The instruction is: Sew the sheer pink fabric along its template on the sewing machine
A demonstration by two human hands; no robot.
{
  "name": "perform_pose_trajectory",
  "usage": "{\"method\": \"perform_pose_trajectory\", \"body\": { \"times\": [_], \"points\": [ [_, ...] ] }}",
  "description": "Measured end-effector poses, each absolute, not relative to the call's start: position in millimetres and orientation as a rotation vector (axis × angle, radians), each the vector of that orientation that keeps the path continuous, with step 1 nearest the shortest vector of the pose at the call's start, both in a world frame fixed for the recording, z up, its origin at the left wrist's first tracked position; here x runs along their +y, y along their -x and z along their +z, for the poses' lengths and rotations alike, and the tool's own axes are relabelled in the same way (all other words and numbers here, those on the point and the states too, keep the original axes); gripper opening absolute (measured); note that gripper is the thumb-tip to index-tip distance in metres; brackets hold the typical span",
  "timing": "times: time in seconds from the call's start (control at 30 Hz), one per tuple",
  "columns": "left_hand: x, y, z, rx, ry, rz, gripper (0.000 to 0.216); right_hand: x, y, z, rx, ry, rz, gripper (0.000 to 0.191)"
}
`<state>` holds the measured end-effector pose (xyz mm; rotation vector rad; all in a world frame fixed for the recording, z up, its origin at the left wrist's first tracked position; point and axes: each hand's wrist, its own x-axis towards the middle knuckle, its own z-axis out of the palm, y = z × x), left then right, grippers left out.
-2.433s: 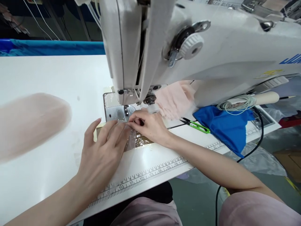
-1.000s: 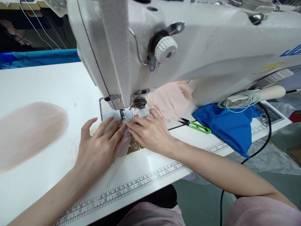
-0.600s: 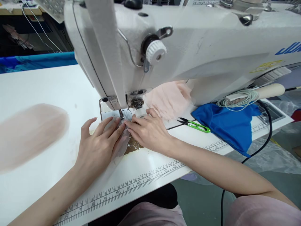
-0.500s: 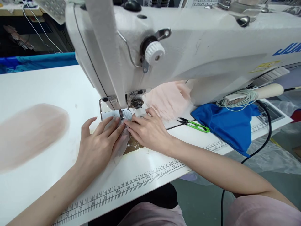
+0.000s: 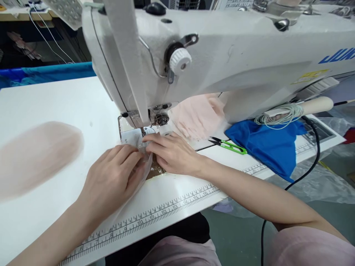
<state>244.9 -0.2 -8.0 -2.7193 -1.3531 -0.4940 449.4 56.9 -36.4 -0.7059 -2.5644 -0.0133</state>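
Observation:
A white sewing machine (image 5: 222,55) stands on a white table (image 5: 55,99). Just in front of its presser foot (image 5: 144,132) lies a thin sheer pinkish fabric piece (image 5: 144,171). My left hand (image 5: 111,177) rests on that fabric with its fingers curled and pinching its edge. My right hand (image 5: 170,153) presses and pinches the same fabric right at the needle plate (image 5: 129,136). The fingertips of both hands meet at the foot.
A pale pink sheer pile (image 5: 36,153) lies at the left of the table. Behind my right hand are folded pink fabric (image 5: 198,116), green thread snips (image 5: 230,146), a blue cloth (image 5: 269,146) and a black cable (image 5: 313,147). A ruler strip (image 5: 155,214) runs along the table's front edge.
My left hand's fingers have curled from flat into a pinch on the fabric edge. My right hand has shifted a little left toward the foot. The view has tilted slightly.

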Motion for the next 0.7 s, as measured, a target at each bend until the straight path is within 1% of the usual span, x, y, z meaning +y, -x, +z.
{"method": "perform_pose_trajectory", "body": {
  "times": [0.1,0.2,0.3,0.43,0.5,0.57,0.7],
  "points": [
    [-10.0,-244.7,0.6,-1.384,2.874,-0.322,0.027,57.3,-452.6,-35.1,-2.607,0.585,-0.019,0.026],
    [-11.7,-245.1,-3.9,-1.326,2.779,-0.224,0.014,58.3,-457.2,-33.8,-2.598,0.557,-0.059,0.022],
    [-3.3,-245.6,-14.2,-1.407,2.717,-0.293,0.025,60.0,-461.2,-32.5,-2.543,0.519,-0.031,0.021],
    [12.4,-245.6,-16.2,-1.762,2.826,-0.526,0.029,61.5,-462.3,-32.1,-2.362,0.571,0.216,0.016],
    [19.3,-245.8,-11.3,-1.906,2.857,-0.614,0.032,61.6,-461.0,-32.8,-2.238,0.623,0.272,0.015],
    [25.6,-245.6,-6.2,-1.967,2.907,-0.602,0.035,61.4,-458.9,-33.8,-2.140,0.674,0.257,0.016],
    [36.8,-241.2,-4.5,-1.917,3.038,-0.527,0.039,60.8,-455.0,-36.0,-2.078,0.723,0.208,0.016]
  ]
}}
